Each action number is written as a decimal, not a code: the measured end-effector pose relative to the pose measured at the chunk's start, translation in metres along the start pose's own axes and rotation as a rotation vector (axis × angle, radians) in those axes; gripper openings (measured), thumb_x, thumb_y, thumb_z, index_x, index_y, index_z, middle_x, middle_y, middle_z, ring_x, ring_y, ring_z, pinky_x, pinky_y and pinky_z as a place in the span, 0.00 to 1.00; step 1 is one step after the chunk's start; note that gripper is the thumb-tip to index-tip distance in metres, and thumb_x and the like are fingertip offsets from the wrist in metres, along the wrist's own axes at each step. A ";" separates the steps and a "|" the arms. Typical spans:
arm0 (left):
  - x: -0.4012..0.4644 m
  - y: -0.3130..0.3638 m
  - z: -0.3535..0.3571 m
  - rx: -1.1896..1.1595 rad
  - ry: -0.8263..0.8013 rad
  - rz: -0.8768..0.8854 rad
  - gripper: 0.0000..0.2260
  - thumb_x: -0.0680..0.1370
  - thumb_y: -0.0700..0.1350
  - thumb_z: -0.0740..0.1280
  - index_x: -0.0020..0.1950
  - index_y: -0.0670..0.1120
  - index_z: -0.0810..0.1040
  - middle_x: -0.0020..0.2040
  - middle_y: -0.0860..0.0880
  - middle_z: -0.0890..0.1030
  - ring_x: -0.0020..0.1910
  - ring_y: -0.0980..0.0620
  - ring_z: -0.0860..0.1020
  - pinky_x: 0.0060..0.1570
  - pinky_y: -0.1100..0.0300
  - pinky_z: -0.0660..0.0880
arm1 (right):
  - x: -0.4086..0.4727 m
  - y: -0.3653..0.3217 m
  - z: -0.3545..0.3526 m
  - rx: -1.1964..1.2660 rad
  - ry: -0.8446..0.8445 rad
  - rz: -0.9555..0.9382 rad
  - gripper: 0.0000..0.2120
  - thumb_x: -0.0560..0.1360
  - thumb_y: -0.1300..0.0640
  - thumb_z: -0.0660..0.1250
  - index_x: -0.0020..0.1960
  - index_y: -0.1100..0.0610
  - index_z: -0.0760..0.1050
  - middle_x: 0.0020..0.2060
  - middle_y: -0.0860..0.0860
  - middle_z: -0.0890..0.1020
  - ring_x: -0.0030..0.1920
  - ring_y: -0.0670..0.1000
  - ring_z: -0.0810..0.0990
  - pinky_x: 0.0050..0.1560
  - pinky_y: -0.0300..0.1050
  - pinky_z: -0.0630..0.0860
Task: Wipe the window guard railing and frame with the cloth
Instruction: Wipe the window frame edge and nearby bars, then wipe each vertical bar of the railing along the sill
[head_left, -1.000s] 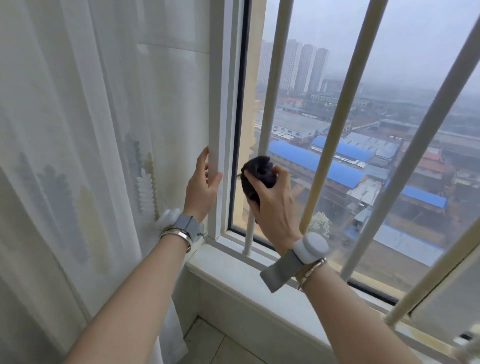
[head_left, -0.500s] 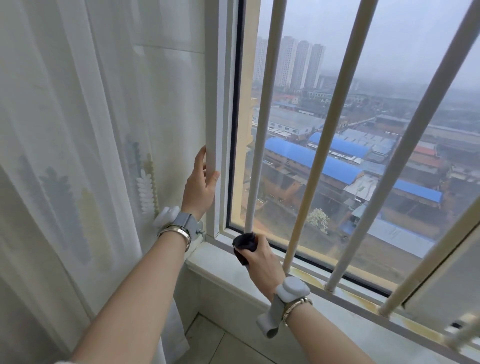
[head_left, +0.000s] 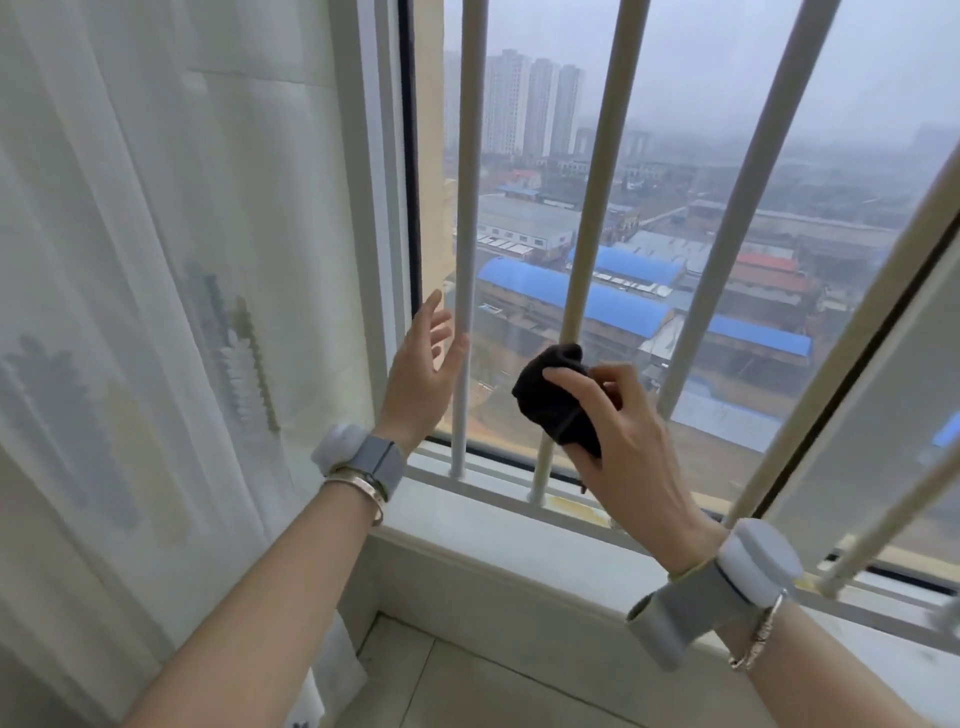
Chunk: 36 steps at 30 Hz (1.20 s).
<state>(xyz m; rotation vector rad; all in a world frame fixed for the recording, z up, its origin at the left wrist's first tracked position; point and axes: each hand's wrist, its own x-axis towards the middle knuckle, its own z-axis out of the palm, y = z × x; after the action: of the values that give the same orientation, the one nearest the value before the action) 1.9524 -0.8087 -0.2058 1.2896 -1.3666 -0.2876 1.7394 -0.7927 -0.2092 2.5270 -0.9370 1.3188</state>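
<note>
Pale cream bars (head_left: 587, 249) of the window guard rise from the bottom rail (head_left: 498, 486), with wide gaps of glass between them. The leftmost bar (head_left: 466, 249) stands just right of the white window frame (head_left: 374, 208), leaving only a narrow slot there. A sheer curtain (head_left: 156, 260) hangs close on the left, and a white sill (head_left: 467, 540) runs along the near edge under the rail.

The left hand (head_left: 423, 369) is spread, fingers straight and loose, holding nothing; its fingertips lie at the leftmost bar, though contact cannot be told. Half a second ago this hand rested flat on the frame further left; it has come off the frame and moved right toward the bar. The right hand (head_left: 623, 436) was then low at the foot of the leftmost bar; it now sits higher and one bar to the right.

The dark cloth (head_left: 556, 400) is bunched in the right hand's grip, pinched between thumb and curled fingers. It bulges out to the left of and above the fingers and is wrapped against the second bar, well above the rail.

Both wrists carry grey strapped bands (head_left: 727, 587) and thin bracelets (head_left: 363, 491).
</note>
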 end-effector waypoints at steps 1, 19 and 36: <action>0.003 0.000 0.003 -0.014 -0.036 -0.037 0.22 0.80 0.49 0.59 0.73 0.50 0.59 0.61 0.56 0.71 0.57 0.60 0.72 0.54 0.72 0.68 | 0.003 0.003 -0.004 -0.043 0.042 -0.009 0.26 0.69 0.64 0.72 0.65 0.54 0.69 0.52 0.60 0.72 0.45 0.59 0.75 0.42 0.46 0.74; 0.035 0.039 0.002 0.203 0.151 0.231 0.33 0.76 0.40 0.66 0.75 0.50 0.51 0.71 0.49 0.66 0.60 0.58 0.70 0.47 0.77 0.65 | 0.033 0.016 -0.002 -0.034 0.137 -0.074 0.30 0.68 0.70 0.71 0.65 0.57 0.62 0.49 0.61 0.75 0.45 0.59 0.78 0.38 0.49 0.77; 0.130 0.117 -0.013 0.174 0.401 0.443 0.22 0.81 0.45 0.57 0.75 0.50 0.56 0.60 0.44 0.78 0.45 0.49 0.81 0.37 0.70 0.72 | 0.226 -0.013 -0.128 -0.326 0.498 -0.172 0.17 0.73 0.65 0.64 0.61 0.60 0.72 0.52 0.60 0.71 0.50 0.58 0.70 0.42 0.47 0.74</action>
<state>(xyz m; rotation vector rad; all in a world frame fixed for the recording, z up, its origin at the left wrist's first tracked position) 1.9407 -0.8627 -0.0392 1.0726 -1.3033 0.3829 1.7532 -0.8364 0.0469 1.8646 -0.7343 1.4950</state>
